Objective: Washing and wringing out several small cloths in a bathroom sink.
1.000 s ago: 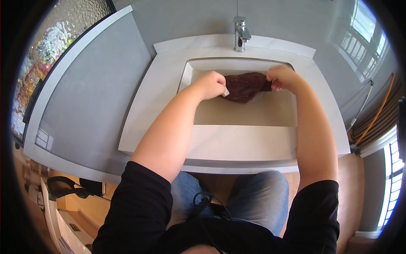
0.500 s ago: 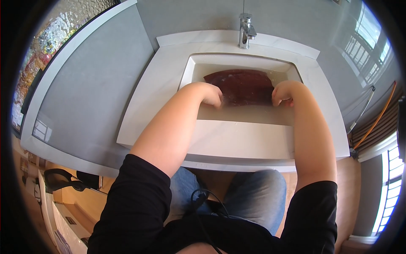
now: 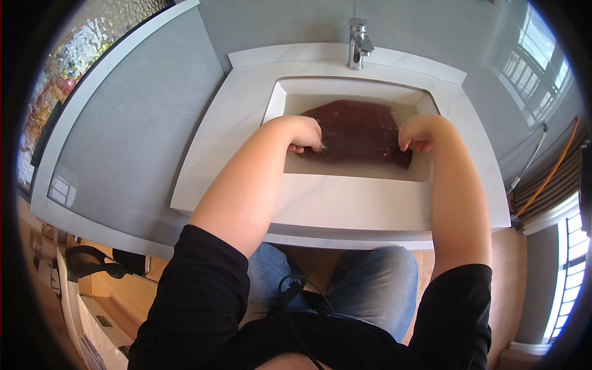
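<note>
A dark red-brown cloth lies spread out in cloudy water in the white sink basin. At the cloth's left side is my left hand, its fingers curled and closed on the fabric near the water's surface. My right hand is at the opposite side, with thumb and fingers pinched together at the right edge of the cloth. The fingertips are partly hidden by the hands and the murky water. The cloth's near edge reaches toward the front wall of the basin.
Behind the basin a chrome faucet stands on the white countertop. A grey panel with a pale frame is to the left. On the right, an orange rod leans near a brown curtain. An open wooden drawer is at lower left.
The cloth has spread wider and come nearer to the front of the basin. My hands have shifted only slightly, staying at its left and right sides.
</note>
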`<state>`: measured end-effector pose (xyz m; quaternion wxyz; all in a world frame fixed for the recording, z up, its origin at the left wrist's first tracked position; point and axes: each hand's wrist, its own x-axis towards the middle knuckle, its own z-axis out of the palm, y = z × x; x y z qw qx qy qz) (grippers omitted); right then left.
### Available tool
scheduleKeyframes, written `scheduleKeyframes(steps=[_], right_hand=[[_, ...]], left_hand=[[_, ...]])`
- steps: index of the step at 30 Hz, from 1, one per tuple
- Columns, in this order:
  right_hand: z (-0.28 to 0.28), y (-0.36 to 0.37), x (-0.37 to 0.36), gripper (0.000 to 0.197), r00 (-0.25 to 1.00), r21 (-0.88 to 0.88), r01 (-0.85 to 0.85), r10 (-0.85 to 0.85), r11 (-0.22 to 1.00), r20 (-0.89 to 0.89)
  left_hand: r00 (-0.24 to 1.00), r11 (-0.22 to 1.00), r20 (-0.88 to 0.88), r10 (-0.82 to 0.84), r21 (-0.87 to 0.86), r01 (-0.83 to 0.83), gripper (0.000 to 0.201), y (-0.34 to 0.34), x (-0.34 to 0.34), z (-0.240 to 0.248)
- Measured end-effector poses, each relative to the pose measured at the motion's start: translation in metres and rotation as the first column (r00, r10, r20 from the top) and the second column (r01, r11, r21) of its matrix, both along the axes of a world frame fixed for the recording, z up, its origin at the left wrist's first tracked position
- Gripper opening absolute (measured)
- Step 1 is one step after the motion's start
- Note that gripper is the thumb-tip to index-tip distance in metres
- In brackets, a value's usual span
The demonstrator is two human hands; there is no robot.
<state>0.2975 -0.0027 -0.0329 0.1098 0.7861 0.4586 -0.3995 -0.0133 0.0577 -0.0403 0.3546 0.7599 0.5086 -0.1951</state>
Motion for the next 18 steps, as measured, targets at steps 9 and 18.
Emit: scheduleKeyframes(steps=[9,18], right_hand=[[-0.004,0.006,0.008,0.012,0.996,0.391,0.003,0.031,0.921,-0.08],[-0.009,0.015,0.013,0.01,0.978,0.689,0.196,-0.091,0.697,-0.187]], left_hand=[[0.966,0.952,0.243,0.093,0.262,-0.158,0.025,0.012,0.0,-0.01],[0.814,0.885,0.529,0.238,0.227,-0.406,0.027,0.008,0.005,-0.003]])
